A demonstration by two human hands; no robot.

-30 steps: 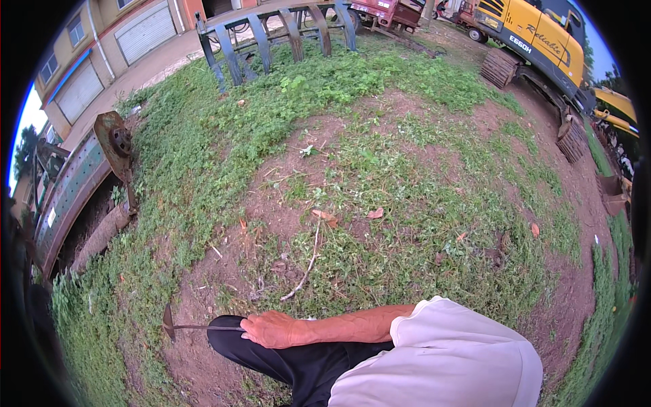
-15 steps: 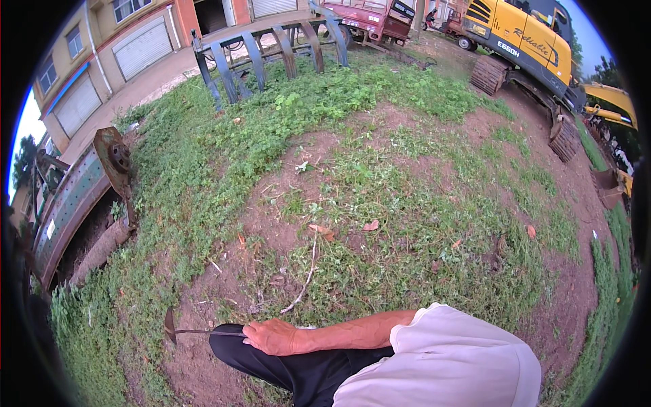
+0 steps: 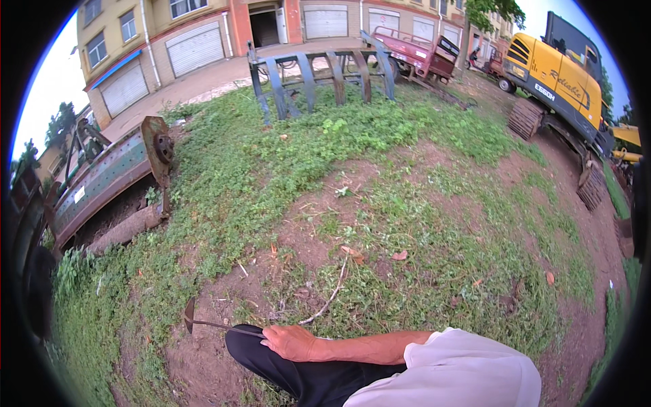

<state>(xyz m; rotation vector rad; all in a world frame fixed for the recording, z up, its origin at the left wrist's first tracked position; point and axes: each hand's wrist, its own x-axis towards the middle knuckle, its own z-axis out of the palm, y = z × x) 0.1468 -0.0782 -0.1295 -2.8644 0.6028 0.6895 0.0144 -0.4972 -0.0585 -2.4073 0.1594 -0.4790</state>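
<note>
My right hand (image 3: 293, 342) is closed around the thin handle of a small hand hoe (image 3: 214, 325), its back turned upward. It is beside my dark-trousered knee (image 3: 245, 349). The hoe reaches left past the knee, and its narrow brown blade (image 3: 189, 315) stands over a patch of soil and short weeds. Whether the blade touches the ground I cannot tell. The bare forearm comes out of a pale sleeve (image 3: 451, 370) at the lower right. A bent pale stick (image 3: 328, 304) lies on the ground just beyond the hand. My left hand does not show.
Weeds and cut greens (image 3: 447, 271) cover the reddish soil. A rusty green machine attachment (image 3: 112, 180) lies at left; a metal rack with curved bars (image 3: 319, 78) stands far ahead. Behind it is a red cargo tricycle (image 3: 417, 51). A yellow excavator (image 3: 553, 71) stands far right.
The whole view has shifted, so the surroundings sit farther right and lower. My right hand keeps its hold on the hoe, whose blade end has risen slightly.
</note>
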